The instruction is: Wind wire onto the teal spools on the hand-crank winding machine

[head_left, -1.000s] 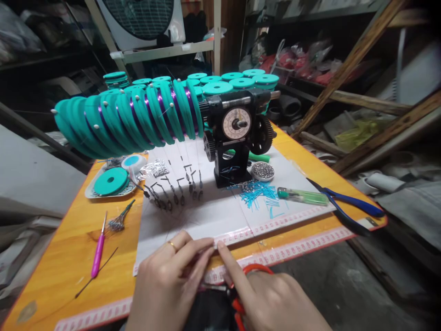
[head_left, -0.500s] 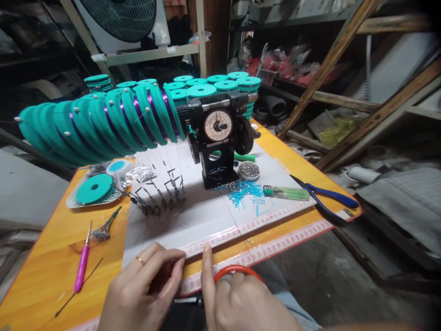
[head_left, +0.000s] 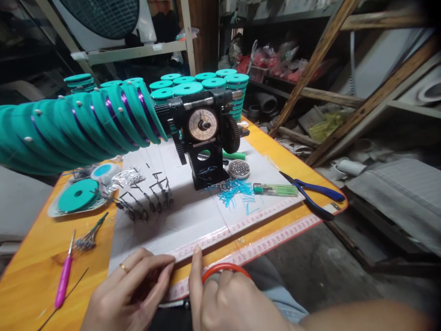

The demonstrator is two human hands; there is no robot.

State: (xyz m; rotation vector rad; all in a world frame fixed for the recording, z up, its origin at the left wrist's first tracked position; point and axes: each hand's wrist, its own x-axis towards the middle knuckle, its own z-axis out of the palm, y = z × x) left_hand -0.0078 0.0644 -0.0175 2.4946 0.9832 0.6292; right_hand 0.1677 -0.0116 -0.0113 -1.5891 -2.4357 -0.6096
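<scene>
My left hand, a ring on one finger, has its thumb and forefinger pinched together at the front edge of the white board. Whatever lies between those fingertips is too fine to make out. Red-handled scissors are looped over the fingers of my right hand, their blades mostly hidden beneath it. Its index finger points forward, the tip on a pink-marked measuring tape along the board's edge. Another tape follows the table's front edge below.
Teal foam spools extend left from a black geared winder with a dial. Dark swivel rigs hang beneath them. Blue-handled pliers, a tube of green floats, a dish of metal beads and a pink-handled hook lie around.
The whole scene has slid left as my head turned slightly right. Both hands keep nearly the same pose at the board's edge, with the scissors still in my right hand.
</scene>
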